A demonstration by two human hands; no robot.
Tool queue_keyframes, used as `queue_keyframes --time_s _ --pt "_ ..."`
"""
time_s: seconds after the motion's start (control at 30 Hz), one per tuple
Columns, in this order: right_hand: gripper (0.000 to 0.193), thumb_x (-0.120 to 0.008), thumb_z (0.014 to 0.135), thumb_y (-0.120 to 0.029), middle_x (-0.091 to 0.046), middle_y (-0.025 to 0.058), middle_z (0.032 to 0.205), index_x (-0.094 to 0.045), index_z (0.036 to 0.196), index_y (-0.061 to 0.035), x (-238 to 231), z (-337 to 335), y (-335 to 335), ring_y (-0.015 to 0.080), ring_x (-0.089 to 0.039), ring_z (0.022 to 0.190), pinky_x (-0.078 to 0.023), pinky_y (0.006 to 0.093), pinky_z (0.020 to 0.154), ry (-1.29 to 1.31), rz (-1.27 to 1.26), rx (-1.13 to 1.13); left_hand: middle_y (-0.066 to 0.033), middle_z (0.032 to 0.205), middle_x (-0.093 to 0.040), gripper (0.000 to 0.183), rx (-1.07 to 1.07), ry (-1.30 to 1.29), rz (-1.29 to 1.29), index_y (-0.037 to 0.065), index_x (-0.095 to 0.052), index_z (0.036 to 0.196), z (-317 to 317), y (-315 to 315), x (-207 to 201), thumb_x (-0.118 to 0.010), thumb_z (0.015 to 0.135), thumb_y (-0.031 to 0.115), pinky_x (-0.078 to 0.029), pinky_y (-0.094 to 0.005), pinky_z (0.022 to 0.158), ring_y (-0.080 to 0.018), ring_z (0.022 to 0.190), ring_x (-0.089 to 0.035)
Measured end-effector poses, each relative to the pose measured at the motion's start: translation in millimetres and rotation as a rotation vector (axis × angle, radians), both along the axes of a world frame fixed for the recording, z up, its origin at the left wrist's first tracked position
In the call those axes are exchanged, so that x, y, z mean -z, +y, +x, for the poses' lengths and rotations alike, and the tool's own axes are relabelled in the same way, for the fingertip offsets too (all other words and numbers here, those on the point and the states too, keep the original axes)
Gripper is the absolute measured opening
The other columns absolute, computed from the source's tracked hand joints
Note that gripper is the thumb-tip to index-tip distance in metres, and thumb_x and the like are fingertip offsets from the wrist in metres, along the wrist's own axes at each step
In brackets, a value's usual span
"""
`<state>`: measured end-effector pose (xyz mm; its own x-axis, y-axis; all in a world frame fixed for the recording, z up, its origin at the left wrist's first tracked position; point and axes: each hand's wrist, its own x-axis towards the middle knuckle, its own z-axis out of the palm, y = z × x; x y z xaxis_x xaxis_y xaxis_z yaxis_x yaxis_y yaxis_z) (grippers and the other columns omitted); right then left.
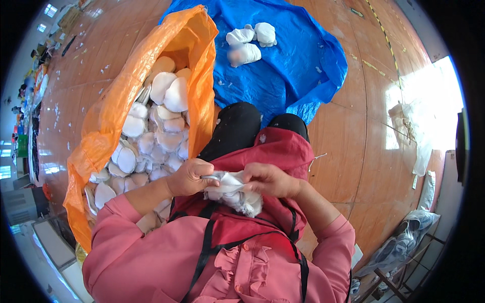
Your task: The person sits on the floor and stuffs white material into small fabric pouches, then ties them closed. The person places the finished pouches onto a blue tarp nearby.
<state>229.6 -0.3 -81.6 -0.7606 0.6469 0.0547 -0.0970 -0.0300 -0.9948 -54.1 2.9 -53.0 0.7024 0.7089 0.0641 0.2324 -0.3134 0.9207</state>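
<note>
Reddish-brown floor [374, 166], scattered with white scraps, spreads around the seated person, with strong light pouring through an opening [444, 96] at the far right and yellow-and-black striped tape [386, 38] running along the floor at the upper right. Over the lap lies a red apron [285, 149], covering part of the black trousers [235, 123]. Just above it, at the middle of the body, the two hands hold a white cloth piece [230, 184] between them, its lower part bunched and fluffy. On the left hand [191, 177] the fingers are curled closed, thumb against forefinger, gripping the near end of the cloth; a thin, shiny grey edge shows at the fingertips, too small to identify. On the right hand [270, 180] the thumb and fingers are drawn together in a pinch on the cloth's other side. Beside the left forearm stands an open orange sack [204, 65] filled with white and beige rounded pads [176, 96]. Beyond the knees a crumpled blue sheet [293, 70] is spread on the floor, carrying a small cluster of white bundles [265, 34] near its upper middle.
</note>
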Motion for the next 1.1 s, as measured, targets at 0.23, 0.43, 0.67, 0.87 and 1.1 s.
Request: queue_keyframes --time_s 0.23,0.43,0.67,0.87,1.1 --pt "0.044 -0.073 0.086 -0.040 -0.059 0.0144 0.090 -0.060 0.104 -0.0021 -24 -11 20 0.0279 -0.060 0.087 -0.047 0.0379 0.077 -0.355 0.060 -0.182 -0.0127 0.061 -0.042 0.041 0.184 -0.028 0.174 0.004 -0.042 0.065 13 18 -15 -0.076 0.081 0.020 -0.035 -0.0435 0.052 -0.0337 0.057 -0.049" --pt "0.029 -0.067 0.091 -0.032 -0.057 0.0151 0.084 -0.060 0.095 -0.0036 -24 -16 23 0.0322 -0.059 0.083 -0.046 0.0402 0.072 -0.251 0.141 -0.308 -0.0129 0.059 -0.039 0.041 0.152 -0.037 0.074 0.005 -0.042 0.064 10 9 -8 -0.077 0.081 0.018 -0.034 -0.0423 0.052 -0.0335 0.055 -0.045" --pt "0.019 -0.066 0.090 -0.022 -0.057 0.0149 0.083 -0.060 0.089 -0.0036 -32 -11 3 0.0363 -0.061 0.078 -0.048 0.0430 0.067 -0.234 0.353 -0.212 -0.0115 0.064 -0.049 0.027 0.068 -0.065 -0.206 0.003 -0.054 0.071 -1 -17 1 -0.076 0.083 0.014 -0.039 -0.0378 0.054 -0.0297 0.058 -0.053" --pt "0.021 -0.069 0.087 -0.018 -0.053 0.0139 0.076 -0.055 0.079 -0.0032 -31 -7 -14 0.0353 -0.059 0.074 -0.047 0.0429 0.062 -0.181 0.420 -0.072 -0.0088 0.061 -0.047 0.030 -0.030 -0.144 -0.466 0.003 -0.052 0.069 2 -37 14 -0.075 0.086 0.014 -0.038 -0.0342 0.053 -0.0225 0.056 -0.048" --pt "0.020 -0.076 0.081 -0.017 -0.058 0.0104 0.081 -0.061 0.083 -0.0039 -18 -1 -21 0.0314 -0.060 0.073 -0.049 0.0397 0.065 -0.121 0.553 0.104 -0.0062 0.061 -0.043 0.033 0.165 -0.086 0.405 0.008 -0.046 0.069 13 -11 -16 -0.077 0.076 0.017 -0.041 -0.0381 0.051 -0.0272 0.054 -0.048"
